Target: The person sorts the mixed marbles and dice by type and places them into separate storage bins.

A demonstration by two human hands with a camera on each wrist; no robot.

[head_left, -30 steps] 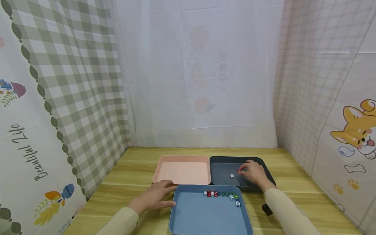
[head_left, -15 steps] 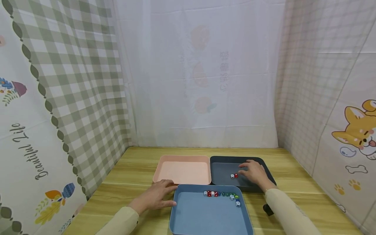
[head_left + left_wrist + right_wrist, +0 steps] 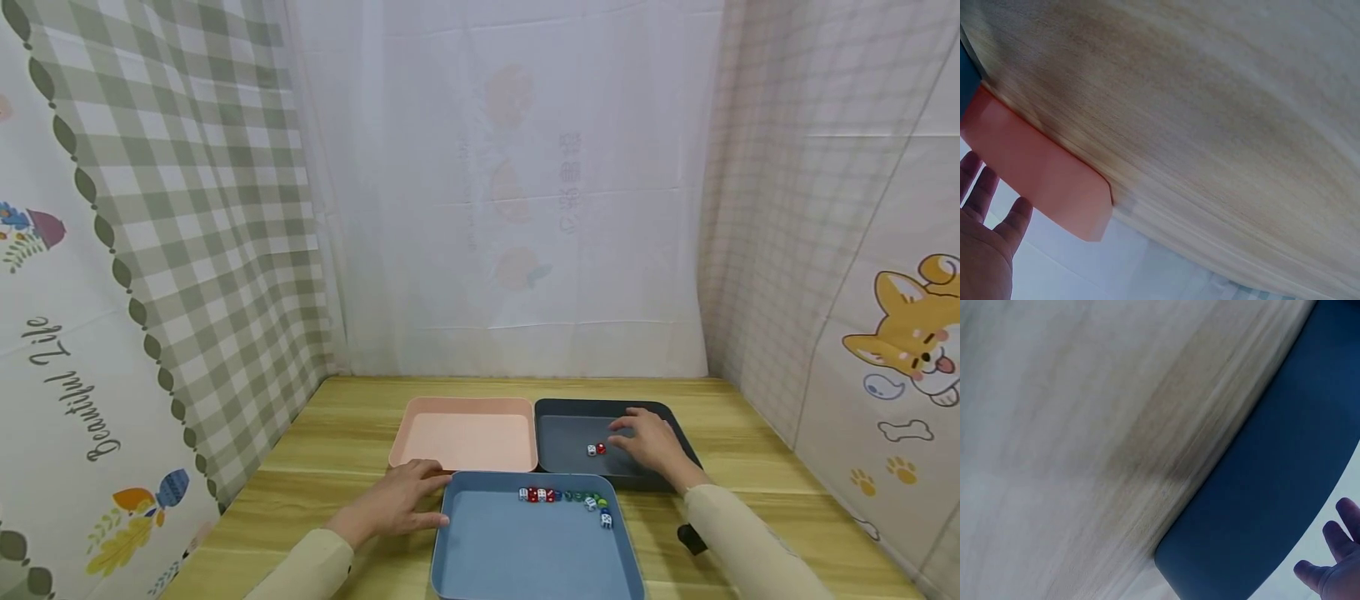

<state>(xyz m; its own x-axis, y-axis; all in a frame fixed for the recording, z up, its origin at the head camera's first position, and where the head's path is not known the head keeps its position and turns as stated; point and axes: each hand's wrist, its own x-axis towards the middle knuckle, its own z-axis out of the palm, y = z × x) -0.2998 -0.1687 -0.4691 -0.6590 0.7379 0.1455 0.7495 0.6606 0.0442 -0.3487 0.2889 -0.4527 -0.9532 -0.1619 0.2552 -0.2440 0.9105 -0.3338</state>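
Observation:
In the head view the right hand [image 3: 651, 442] hovers over the dark tray [image 3: 562, 429], thumb and fingers apart with nothing between them. Just left of its fingertips a white die [image 3: 592, 450] and a red die [image 3: 602, 448] lie side by side on the tray floor. The left hand [image 3: 397, 500] is at the left edge of the blue tray [image 3: 536, 550], fingers spread and holding nothing. Along that tray's back right run several red, white, blue and green dice [image 3: 542, 495]. The wrist views show the left hand [image 3: 988, 231] and right hand [image 3: 1338, 556] with fingers apart.
A pink tray [image 3: 472, 433] stands left of the dark tray, behind the blue one. On the wooden table [image 3: 330, 433], a small black object [image 3: 691, 539] lies beside the right sleeve. Cloth curtains hang behind and on both sides.
The red die, pinched by the right hand a second ago, now rests beside the white die. The right fingers have let go and spread. The left hand has stayed in place.

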